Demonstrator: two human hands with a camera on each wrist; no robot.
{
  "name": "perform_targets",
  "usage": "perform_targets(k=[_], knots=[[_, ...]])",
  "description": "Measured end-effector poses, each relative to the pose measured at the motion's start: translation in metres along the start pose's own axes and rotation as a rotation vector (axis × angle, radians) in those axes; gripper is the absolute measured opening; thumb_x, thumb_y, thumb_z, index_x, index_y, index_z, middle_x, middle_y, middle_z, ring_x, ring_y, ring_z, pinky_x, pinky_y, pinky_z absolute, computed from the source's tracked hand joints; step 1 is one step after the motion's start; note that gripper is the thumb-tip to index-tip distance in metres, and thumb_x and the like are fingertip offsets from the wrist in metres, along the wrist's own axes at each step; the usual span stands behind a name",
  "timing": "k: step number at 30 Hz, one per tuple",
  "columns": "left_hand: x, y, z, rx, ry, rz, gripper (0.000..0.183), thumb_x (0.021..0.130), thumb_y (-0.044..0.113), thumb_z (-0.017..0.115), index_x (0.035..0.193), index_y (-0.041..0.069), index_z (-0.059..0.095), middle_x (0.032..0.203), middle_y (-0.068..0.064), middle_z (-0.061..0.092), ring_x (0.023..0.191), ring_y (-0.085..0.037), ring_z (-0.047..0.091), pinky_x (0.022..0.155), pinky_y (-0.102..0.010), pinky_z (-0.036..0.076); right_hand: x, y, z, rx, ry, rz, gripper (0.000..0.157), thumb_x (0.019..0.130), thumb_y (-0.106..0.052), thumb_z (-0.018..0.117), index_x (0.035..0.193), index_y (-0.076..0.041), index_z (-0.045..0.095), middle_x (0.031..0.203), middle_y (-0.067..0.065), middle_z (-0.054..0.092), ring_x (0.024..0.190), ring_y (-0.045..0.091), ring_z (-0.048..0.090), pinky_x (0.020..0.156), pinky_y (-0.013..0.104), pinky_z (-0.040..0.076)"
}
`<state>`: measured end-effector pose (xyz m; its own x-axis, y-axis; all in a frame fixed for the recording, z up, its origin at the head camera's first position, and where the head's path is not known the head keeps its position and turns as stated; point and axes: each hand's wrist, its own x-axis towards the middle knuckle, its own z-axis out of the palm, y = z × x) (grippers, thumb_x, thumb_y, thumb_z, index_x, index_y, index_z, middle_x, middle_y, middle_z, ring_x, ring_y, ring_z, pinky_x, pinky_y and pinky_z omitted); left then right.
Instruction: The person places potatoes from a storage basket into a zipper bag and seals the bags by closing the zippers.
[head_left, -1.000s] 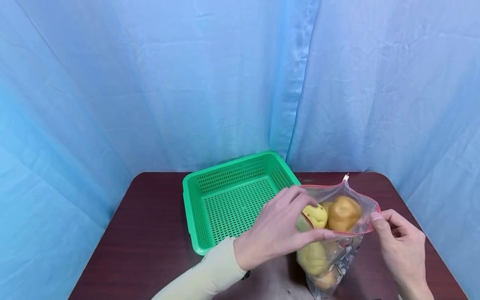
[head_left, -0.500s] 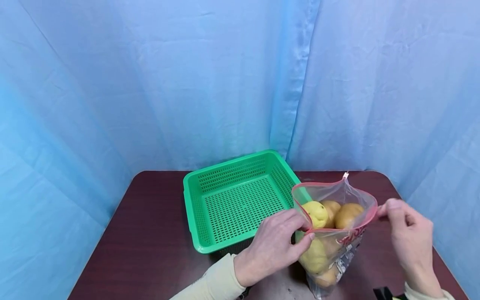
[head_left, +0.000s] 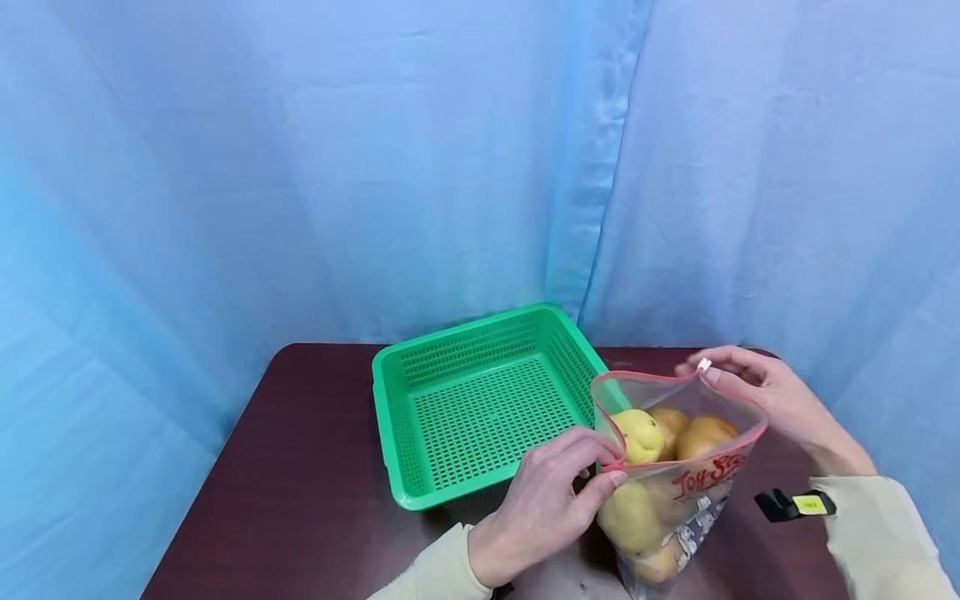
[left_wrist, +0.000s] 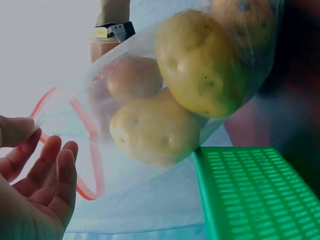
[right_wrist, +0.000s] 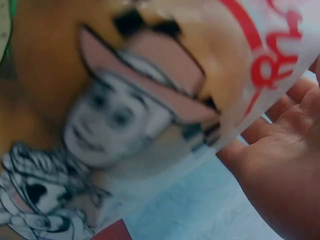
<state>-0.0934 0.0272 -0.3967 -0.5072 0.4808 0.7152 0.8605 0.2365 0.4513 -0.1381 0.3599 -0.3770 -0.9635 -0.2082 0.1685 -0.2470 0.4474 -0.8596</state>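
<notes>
A clear zip bag [head_left: 675, 487] with a red-edged mouth, red lettering and cartoon print stands with its mouth open at the right. Several potatoes [left_wrist: 200, 62] fill it; a yellow one and brown ones show through the mouth. My left hand [head_left: 551, 492] pinches the near left part of the red rim between thumb and fingers. At the far right of the mouth, my right hand [head_left: 765, 396] has thumb and fingers around the white zip slider [head_left: 703, 365]. In the right wrist view, the printed bag wall hides the right fingertips.
A green perforated basket [head_left: 397, 433] sits to the left of the bag, its near right corner partly behind the bag and left hand. The dark red table [head_left: 300, 467] ends at a light blue curtain [head_left: 420, 167]. A black strap end [head_left: 780, 505] hangs from the right wrist.
My right hand has left the right end of the rim and moved back to the slider. My left hand has drawn back from over the potatoes and now pinches the near left rim.
</notes>
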Motion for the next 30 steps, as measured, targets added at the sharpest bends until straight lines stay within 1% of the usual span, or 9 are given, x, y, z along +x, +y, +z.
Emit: perform_targets(k=[4,6,8,12,16,18,23,25,30], knots=[[-0.004,0.002,-0.004,-0.130,0.062,-0.016,0.005,0.096,0.008,0.073,0.093,0.010,0.070,0.105,0.000,0.072,0.095,-0.003,0.066,0.080,-0.010,0.051,-0.015,0.002,-0.004,-0.087,0.140,0.039,0.010,0.104,-0.011,0.063,0.110,-0.007,0.069,0.099,-0.006,0.077,0.085,0.007,0.067,0.071,0.020,0.050],[-0.006,0.003,-0.009,-0.184,0.104,-0.021,0.006,0.096,0.005,0.072,0.092,0.009,0.070,0.104,-0.002,0.073,0.096,-0.007,0.068,0.081,-0.013,0.053,-0.027,0.000,-0.006,-0.082,0.188,0.060,0.010,0.104,-0.011,0.063,0.110,-0.006,0.069,0.100,-0.009,0.078,0.087,0.005,0.068,0.073,0.018,0.049],[-0.009,0.002,-0.016,-0.234,0.150,-0.024,0.007,0.095,0.002,0.071,0.092,0.008,0.069,0.103,-0.005,0.074,0.095,-0.010,0.070,0.079,-0.017,0.055,-0.040,-0.004,-0.005,0.020,0.222,0.057,0.011,0.105,-0.006,0.060,0.111,-0.001,0.067,0.105,-0.004,0.079,0.094,0.005,0.070,0.078,0.015,0.050],[-0.015,-0.005,-0.036,-0.307,0.229,-0.047,0.008,0.095,-0.001,0.069,0.093,0.006,0.068,0.102,-0.011,0.074,0.090,-0.017,0.072,0.075,-0.025,0.059,-0.061,-0.010,0.004,0.311,0.256,-0.052,0.015,0.102,0.011,0.054,0.111,0.007,0.065,0.103,0.006,0.079,0.097,0.010,0.073,0.082,0.017,0.054],[-0.023,-0.017,-0.056,-0.356,0.269,-0.166,0.009,0.096,-0.002,0.069,0.093,0.006,0.068,0.102,-0.012,0.074,0.089,-0.021,0.071,0.073,-0.031,0.060,-0.070,-0.014,0.022,0.445,0.327,-0.125,0.022,0.097,0.020,0.053,0.107,0.008,0.067,0.095,0.005,0.077,0.085,0.010,0.072,0.075,0.018,0.056],[-0.027,-0.024,-0.062,-0.383,0.276,-0.244,0.010,0.097,-0.003,0.067,0.093,0.006,0.068,0.103,-0.012,0.074,0.093,-0.022,0.071,0.076,-0.032,0.059,-0.071,-0.015,0.033,0.370,0.385,-0.096,0.021,0.095,0.019,0.057,0.106,0.005,0.069,0.092,0.000,0.075,0.079,0.006,0.069,0.071,0.016,0.054],[-0.037,-0.037,-0.068,-0.406,0.244,-0.413,0.006,0.100,0.003,0.066,0.095,0.002,0.069,0.105,-0.010,0.073,0.097,-0.019,0.071,0.083,-0.031,0.058,-0.072,-0.016,0.051,0.003,0.406,0.018,0.016,0.097,0.004,0.067,0.113,0.000,0.070,0.096,-0.012,0.075,0.080,0.001,0.067,0.072,0.014,0.051],[-0.039,-0.039,-0.068,-0.397,0.226,-0.452,0.008,0.101,0.007,0.066,0.096,0.001,0.069,0.106,-0.010,0.073,0.097,-0.018,0.071,0.083,-0.032,0.058,-0.073,-0.016,0.055,-0.065,0.395,0.024,0.018,0.098,0.002,0.067,0.116,0.000,0.070,0.098,-0.014,0.075,0.082,0.000,0.068,0.073,0.014,0.051],[-0.031,-0.038,-0.073,-0.356,0.190,-0.493,0.009,0.100,0.011,0.068,0.107,0.005,0.068,0.116,-0.005,0.071,0.106,-0.019,0.068,0.090,-0.036,0.056,-0.069,-0.021,0.052,-0.073,0.398,-0.004,0.017,0.098,0.005,0.066,0.115,0.002,0.069,0.092,-0.013,0.076,0.081,0.000,0.068,0.069,0.015,0.050]])
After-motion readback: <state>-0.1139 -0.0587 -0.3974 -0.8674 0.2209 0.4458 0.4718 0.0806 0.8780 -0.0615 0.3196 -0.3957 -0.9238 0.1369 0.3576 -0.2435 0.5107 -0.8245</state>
